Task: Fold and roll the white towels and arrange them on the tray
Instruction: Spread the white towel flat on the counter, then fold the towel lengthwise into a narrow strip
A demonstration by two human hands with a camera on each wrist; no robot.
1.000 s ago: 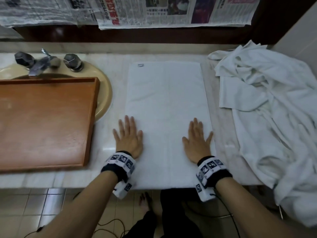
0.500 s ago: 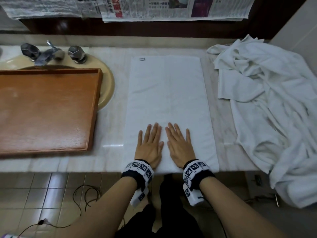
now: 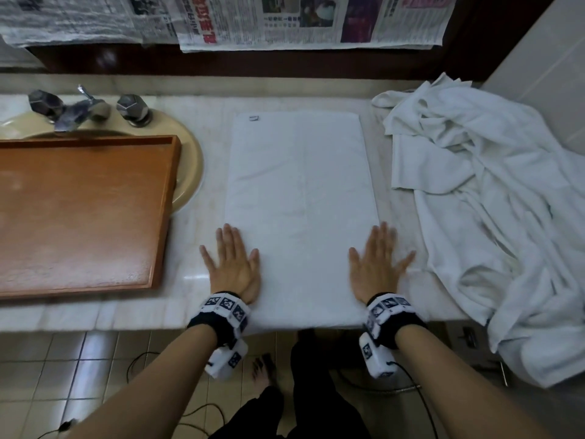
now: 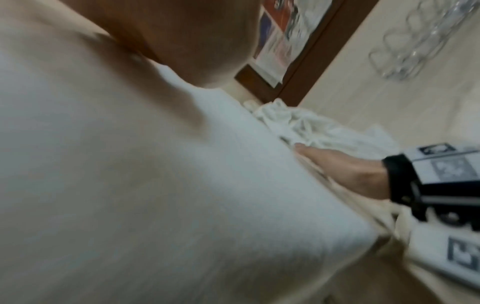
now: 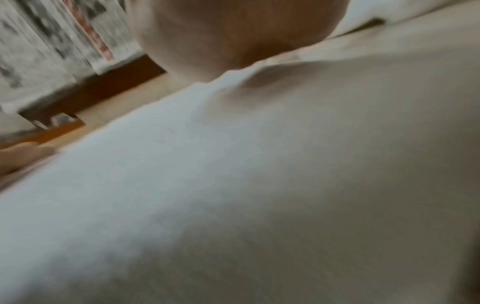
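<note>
Two flat hands have swept apart from the towel's middle: left hand (image 3: 232,266) now on the folded towel (image 3: 300,198)'s near left edge, right hand (image 3: 378,264) on its near right edge, fingers spread, holding nothing. Smoothed, it looks ready for rolling; the wooden tray (image 3: 161,217) left of it waits.

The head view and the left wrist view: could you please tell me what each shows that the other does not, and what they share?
Only the head view shows the wooden tray over the sink, the taps, the left hand flat at the towel's left edge, and the floor below.

Only the left wrist view shows clear glasses against the wall.

Both show the flat white towel, the right hand flat at its right edge, the crumpled pile of towels and the newspaper.
</note>
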